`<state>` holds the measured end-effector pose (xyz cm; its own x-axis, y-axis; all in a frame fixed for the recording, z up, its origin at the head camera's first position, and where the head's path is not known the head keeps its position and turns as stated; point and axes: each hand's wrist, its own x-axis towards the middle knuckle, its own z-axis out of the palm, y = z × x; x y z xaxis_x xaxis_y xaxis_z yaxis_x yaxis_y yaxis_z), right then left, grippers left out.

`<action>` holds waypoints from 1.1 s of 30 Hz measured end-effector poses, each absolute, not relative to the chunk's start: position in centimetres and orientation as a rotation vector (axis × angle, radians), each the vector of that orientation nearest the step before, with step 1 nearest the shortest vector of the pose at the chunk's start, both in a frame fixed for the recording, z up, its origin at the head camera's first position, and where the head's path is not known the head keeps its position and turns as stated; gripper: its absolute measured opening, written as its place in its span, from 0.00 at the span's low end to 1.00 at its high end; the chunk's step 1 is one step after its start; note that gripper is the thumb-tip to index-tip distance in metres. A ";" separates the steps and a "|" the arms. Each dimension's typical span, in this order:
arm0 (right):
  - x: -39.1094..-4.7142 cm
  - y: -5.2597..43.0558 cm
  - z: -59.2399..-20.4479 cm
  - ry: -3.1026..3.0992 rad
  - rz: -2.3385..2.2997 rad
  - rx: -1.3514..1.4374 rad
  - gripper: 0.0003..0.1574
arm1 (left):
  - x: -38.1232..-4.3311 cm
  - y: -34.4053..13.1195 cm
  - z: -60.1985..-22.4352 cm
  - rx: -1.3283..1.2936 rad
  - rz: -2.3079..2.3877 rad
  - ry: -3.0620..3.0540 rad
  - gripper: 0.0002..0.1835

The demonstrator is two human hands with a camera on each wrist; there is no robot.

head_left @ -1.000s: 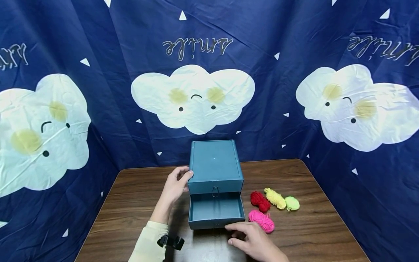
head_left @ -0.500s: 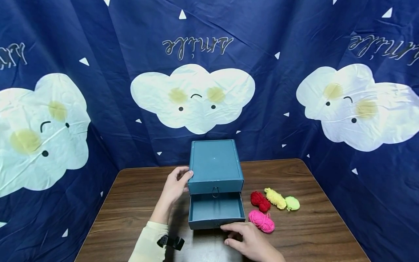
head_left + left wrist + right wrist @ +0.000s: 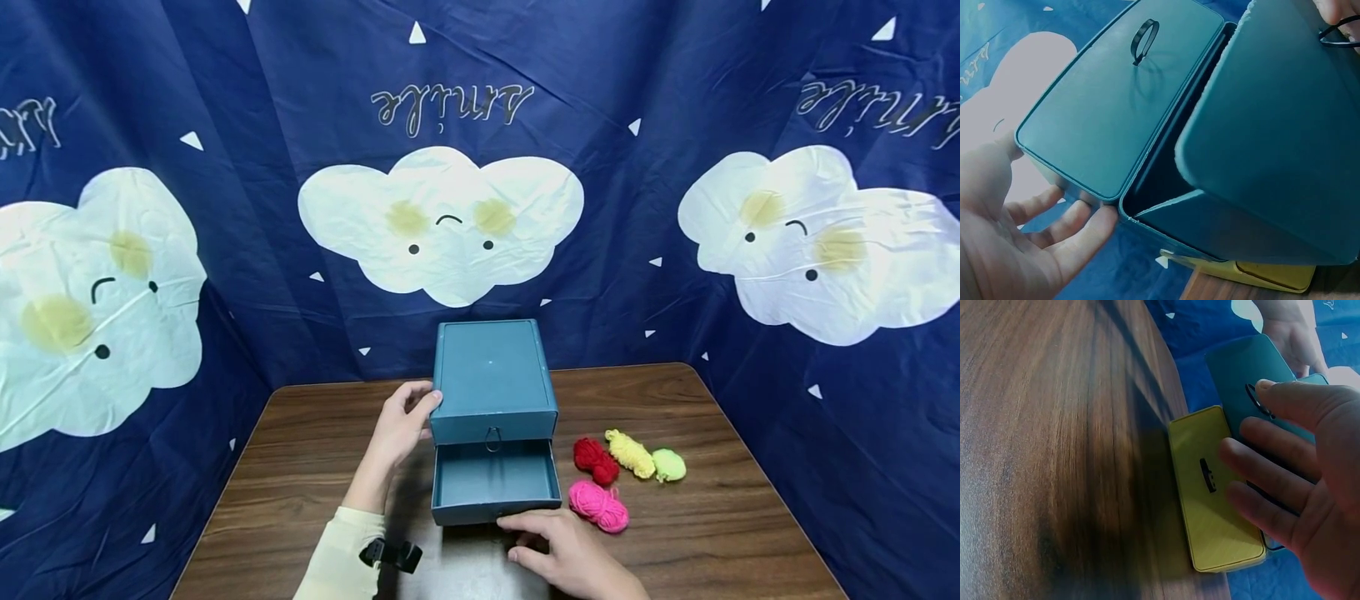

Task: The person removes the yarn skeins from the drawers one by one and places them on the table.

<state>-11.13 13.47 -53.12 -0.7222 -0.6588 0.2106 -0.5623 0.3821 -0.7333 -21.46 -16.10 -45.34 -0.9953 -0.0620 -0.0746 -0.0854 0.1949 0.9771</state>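
A teal drawer box (image 3: 491,367) stands on the table, its teal lower drawer (image 3: 495,483) pulled out with nothing inside. My left hand (image 3: 401,421) rests against the box's left side, fingers fairly straight along the wall in the left wrist view. At the drawer's front, my right hand (image 3: 562,546) reaches in from the right. In the right wrist view its thumb tip overlaps the black loop handle (image 3: 1259,400), while the other fingers extend loosely past a yellow drawer front (image 3: 1213,494). Another black loop (image 3: 1144,42) hangs on the shut upper drawer (image 3: 1116,106).
Right of the box lie skeins of red yarn (image 3: 596,461), pink yarn (image 3: 599,506), yellow yarn (image 3: 630,454) and light green yarn (image 3: 669,466). The wooden table (image 3: 705,517) ends at a blue cloud-print curtain (image 3: 615,333). A black strap (image 3: 392,553) circles the left wrist.
My right hand has slid left along the drawer's front toward its middle. The left hand, the box, the drawer and the yarn have stayed in place.
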 end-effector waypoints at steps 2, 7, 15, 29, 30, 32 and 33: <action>-11.2 13.3 -53.1 2.527 -1.250 -1.148 0.20 | -21.5 -16.1 -45.3 -0.146 1.976 2.410 0.27; -11.3 13.0 -53.1 2.558 -1.222 -1.193 0.19 | -21.5 -16.1 -45.3 -0.154 1.979 2.408 0.27; -11.1 12.4 -53.2 2.629 -1.232 -1.225 0.17 | -21.5 -16.1 -45.4 -0.155 1.984 2.415 0.27; -10.9 11.0 -54.0 2.711 -1.467 -1.229 0.13 | -21.2 -16.0 -45.3 -0.162 1.983 2.412 0.28; -10.9 10.9 -54.1 2.721 -1.482 -1.232 0.13 | -21.2 -16.0 -45.2 -0.160 1.983 2.411 0.28; -10.9 10.7 -54.3 2.751 -1.506 -1.260 0.12 | -21.2 -16.0 -45.2 -0.160 1.981 2.412 0.28; -10.9 10.5 -54.3 2.766 -1.515 -1.274 0.13 | -21.2 -15.9 -45.2 -0.158 1.981 2.413 0.28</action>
